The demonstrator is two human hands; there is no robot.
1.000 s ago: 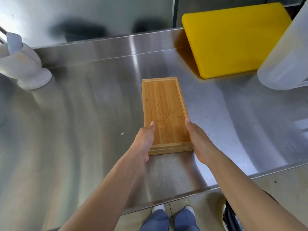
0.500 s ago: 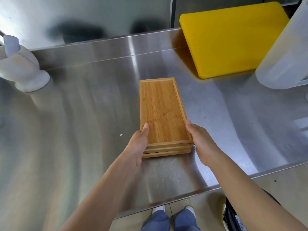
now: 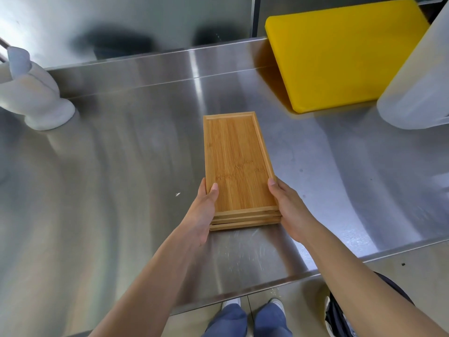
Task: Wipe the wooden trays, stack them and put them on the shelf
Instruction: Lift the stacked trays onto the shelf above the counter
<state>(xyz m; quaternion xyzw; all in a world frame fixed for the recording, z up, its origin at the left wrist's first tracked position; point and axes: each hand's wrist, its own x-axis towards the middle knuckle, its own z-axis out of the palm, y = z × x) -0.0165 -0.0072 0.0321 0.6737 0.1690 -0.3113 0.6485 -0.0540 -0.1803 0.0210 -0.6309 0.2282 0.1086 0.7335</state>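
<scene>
Both hands, left hand and right hand, clamp the near end of the tray stack from either side. Holding only that end, the far end could sag, or the loose trays could slide apart when lifted off the steel counter.

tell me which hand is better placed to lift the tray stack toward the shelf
Neither alone. The left hand and right hand clamp opposite long sides of the stack of wooden trays near its close end, so a two-handed lift looks best; no shelf is in view.

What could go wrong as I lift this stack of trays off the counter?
Both hands, left hand and right hand, grip only the near end of the tray stack, so the far end may sag and trays may slide apart. Swinging right could knock the yellow cutting board or plastic jug.
</scene>
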